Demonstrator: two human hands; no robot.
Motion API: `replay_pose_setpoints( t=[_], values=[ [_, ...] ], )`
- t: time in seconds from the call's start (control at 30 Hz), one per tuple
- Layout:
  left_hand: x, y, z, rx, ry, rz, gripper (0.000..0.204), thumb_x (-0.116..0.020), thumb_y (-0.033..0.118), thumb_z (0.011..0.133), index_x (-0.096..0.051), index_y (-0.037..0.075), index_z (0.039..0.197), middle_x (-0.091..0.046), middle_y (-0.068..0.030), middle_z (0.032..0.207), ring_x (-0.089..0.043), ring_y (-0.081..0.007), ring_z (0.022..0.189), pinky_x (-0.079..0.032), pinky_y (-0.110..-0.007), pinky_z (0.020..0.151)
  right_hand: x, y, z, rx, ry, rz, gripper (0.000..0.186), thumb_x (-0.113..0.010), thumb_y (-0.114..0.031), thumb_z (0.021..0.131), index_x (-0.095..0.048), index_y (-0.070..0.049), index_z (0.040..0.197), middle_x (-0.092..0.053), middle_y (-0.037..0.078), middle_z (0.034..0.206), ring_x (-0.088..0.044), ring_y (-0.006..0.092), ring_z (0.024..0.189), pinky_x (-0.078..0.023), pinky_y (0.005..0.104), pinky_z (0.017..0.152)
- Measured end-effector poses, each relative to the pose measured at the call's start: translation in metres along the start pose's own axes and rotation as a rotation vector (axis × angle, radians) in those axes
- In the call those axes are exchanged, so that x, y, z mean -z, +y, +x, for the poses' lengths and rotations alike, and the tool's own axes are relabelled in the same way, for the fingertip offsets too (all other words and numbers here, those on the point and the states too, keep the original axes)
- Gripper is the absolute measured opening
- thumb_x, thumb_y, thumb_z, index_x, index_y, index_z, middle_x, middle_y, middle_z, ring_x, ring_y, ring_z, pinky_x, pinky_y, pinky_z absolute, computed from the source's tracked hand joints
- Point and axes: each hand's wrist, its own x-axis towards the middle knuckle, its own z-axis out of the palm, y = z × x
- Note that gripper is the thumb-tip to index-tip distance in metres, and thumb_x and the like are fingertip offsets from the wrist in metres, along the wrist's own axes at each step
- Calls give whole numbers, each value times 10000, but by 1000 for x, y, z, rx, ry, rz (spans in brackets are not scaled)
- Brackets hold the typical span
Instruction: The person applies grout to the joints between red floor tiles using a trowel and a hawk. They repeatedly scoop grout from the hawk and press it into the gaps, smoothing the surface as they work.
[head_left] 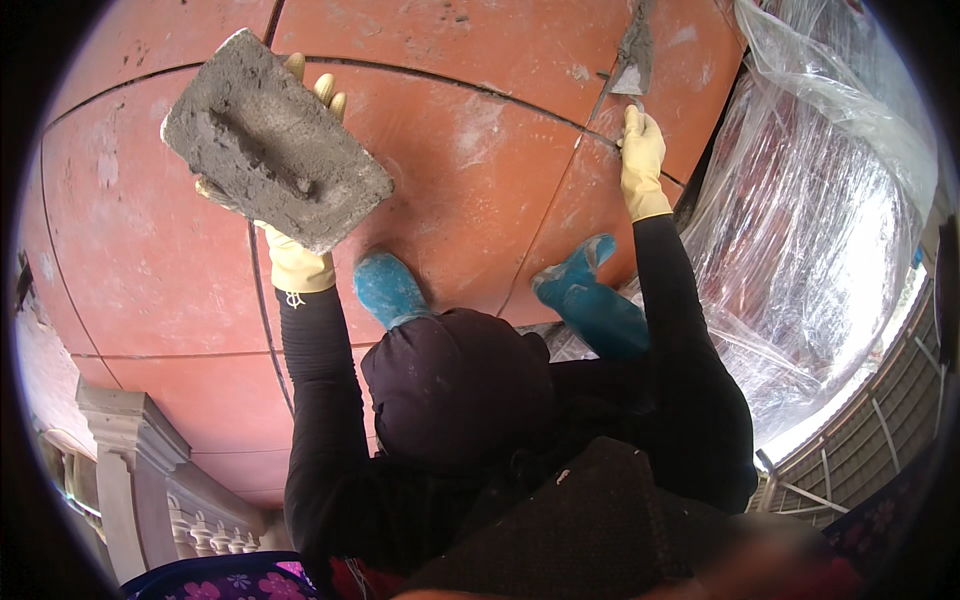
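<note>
My left hand, in a cream rubber glove, holds a rectangular board from below; grey wet mortar coats its top in a lumpy layer, and some gloved fingertips show past its far edge. My right hand, gloved alike, grips the handle of a trowel with grey mortar on its blade. The blade lies low over the red tiles, near a dark joint between them; whether it touches them I cannot tell.
My blue boots stand on the tiles. Crumpled clear plastic sheeting lines the right side, beside a metal grille at lower right. A pale balustrade with a post runs along the lower left.
</note>
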Motion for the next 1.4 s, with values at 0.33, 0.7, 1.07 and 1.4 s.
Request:
replay_pose_setpoints(
  t=[0.33,0.7,1.07,1.4],
  values=[
    [0,-3,-3,15,30,62,1211,-635,868,708,-220,165,1603,-258,-215,1624,-364,-455,1433,-271,-555,1239,6,2,6,93,92,-87,514,-625,-402,1009,-631,63,1226,-646,30,858,-573,103,646,-486,286,609],
    [2,-4,-6,26,11,-9,1213,-630,874,701,-222,176,1605,-278,-193,1624,-360,-461,1433,-269,-567,1237,21,-16,12,84,25,-287,540,-555,-435,1016,-625,27,1287,-702,213,1203,-655,360,1152,-489,413,975],
    [-7,-3,-12,20,30,50,1240,-620,892,684,-207,173,1606,-256,-223,1623,-367,-456,1429,-272,-540,1247,12,-15,13,135,11,-298,505,-558,-418,1024,-645,31,1239,-675,150,1004,-626,265,890,-483,365,797],
    [-9,-4,-13,32,7,-19,1217,-613,876,709,-201,164,1606,-240,-232,1627,-362,-460,1431,-284,-529,1245,10,-34,-3,16,-22,-201,509,-532,-414,1031,-641,34,1247,-724,210,1057,-683,323,952,-499,413,853]
  ],
)
